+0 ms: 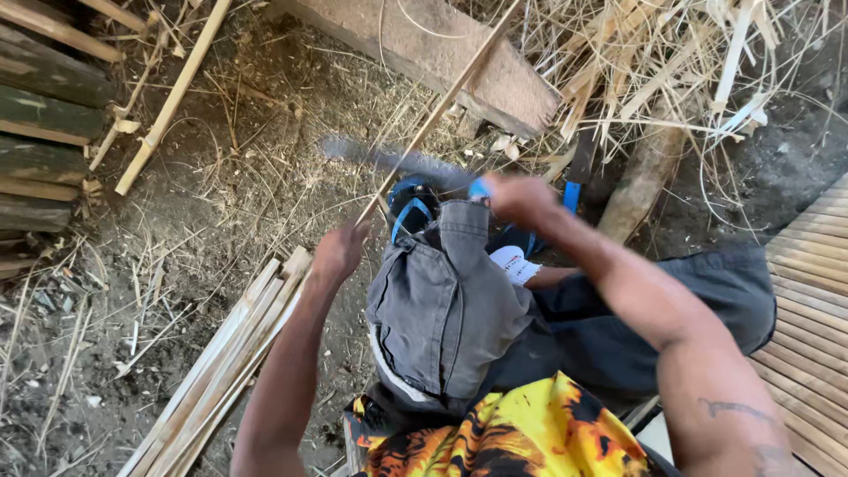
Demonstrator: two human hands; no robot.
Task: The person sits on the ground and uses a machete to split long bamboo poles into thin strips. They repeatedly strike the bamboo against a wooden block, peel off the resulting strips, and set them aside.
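Observation:
My left hand (338,252) is closed around the near end of a long thin bamboo strip (442,102) that slants up and to the right. My right hand (517,196) grips the blue handle of a knife; its grey blade (389,159), blurred by motion, points left and crosses the strip. Both hands sit above my raised knee in grey trousers (446,300), and a foot in a blue sandal (412,210) shows just beyond it.
A stack of split bamboo slats (225,362) lies on the dirt at lower left. Dark bamboo poles (44,132) lie at far left, a wooden block (433,49) at top, loose shavings (671,62) at top right, a slatted bamboo mat (813,291) at right.

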